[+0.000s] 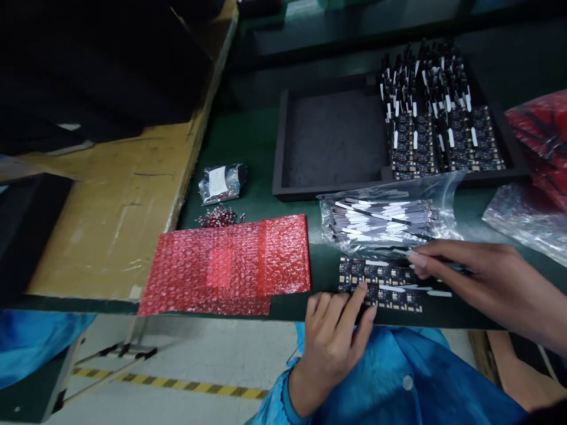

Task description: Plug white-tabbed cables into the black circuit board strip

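A black circuit board panel [381, 271] with small white-tagged strips lies at the front edge of the green table. My left hand [336, 327] rests on its lower left part, index finger and thumb spread apart on the board. Over the right end of the panel, my right hand [460, 271] pinches a thin strip with a white tag [405, 252]. Just behind the panel is a clear plastic bag [385, 218] full of similar grey and white strips.
Behind the bag sits a black foam tray [287, 147] holding stacked boards [414, 141] on its right side. Red bubble wrap [230, 265], tiny red parts [219, 216] and a silver bag [221, 183] lie to the left. More plastic wrapping [527, 218] is at the right.
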